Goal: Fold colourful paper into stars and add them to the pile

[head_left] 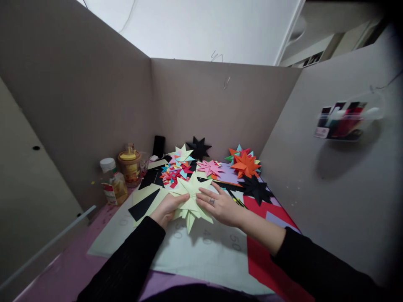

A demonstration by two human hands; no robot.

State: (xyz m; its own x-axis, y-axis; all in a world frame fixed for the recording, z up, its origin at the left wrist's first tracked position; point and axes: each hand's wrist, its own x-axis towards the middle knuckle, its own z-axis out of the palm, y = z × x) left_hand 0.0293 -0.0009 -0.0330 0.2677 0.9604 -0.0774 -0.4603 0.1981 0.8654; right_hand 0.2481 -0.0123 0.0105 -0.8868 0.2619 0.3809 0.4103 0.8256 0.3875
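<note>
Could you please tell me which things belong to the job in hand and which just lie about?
Job, apparently: pale green star, held by left hand, touched by right hand; probably orange star, red paper.
Lying about: bottle, lidded jar, phone.

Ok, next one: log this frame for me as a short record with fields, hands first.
Left hand: left hand grips the star's left side, thumb on top
Right hand: right hand has its fingers laid on the star's right side; ring worn
Held item: pale green paper star
Behind: pink star, orange star
Left side: white-capped bottle, yellow-lidded tub
Right side: red paper
Under hands: pale numbered sheet
</note>
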